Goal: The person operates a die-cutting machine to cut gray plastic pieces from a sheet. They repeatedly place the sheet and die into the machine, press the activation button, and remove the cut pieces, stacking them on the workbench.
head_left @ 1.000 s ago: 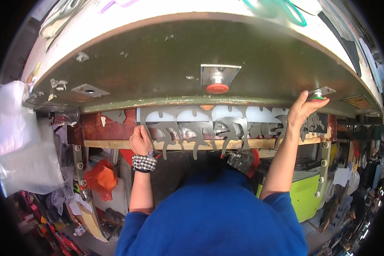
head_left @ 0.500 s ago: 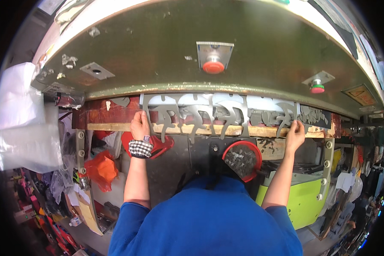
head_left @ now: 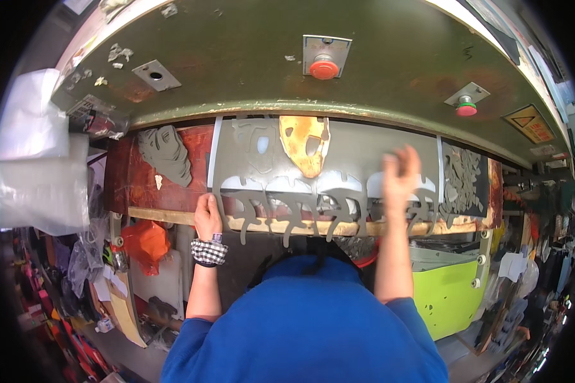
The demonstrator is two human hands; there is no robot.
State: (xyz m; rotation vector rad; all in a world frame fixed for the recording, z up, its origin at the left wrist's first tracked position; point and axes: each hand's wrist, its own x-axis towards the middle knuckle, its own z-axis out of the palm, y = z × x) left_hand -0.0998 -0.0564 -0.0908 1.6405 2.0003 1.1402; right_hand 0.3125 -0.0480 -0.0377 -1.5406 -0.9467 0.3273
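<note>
My left hand (head_left: 207,217) is closed at the left edge of a thin grey sheet (head_left: 370,140), whose near part is an openwork of cut-out gaps with curved strips (head_left: 248,217) hanging over a wooden rail. Above the sheet's right part is my right hand (head_left: 400,172), fingers apart and a little blurred, holding nothing. Between the hands and farther back, a yellow shield-shaped cutting die (head_left: 305,150) with holes lies on the sheet. Left of it, similar outlines show in the grey material.
A stack of grey cut pieces (head_left: 166,155) lies on the red board (head_left: 198,150); many scraps (head_left: 463,182) lie at right. Above hangs the green machine beam (head_left: 236,70) with a red button (head_left: 324,67) and a green-collared button (head_left: 466,107). The wooden rail (head_left: 166,216) runs along the front.
The sheet has come toward me, with more of it and the yellow die now showing. My right hand has let go of the sheet's right edge and moved left and farther in.
</note>
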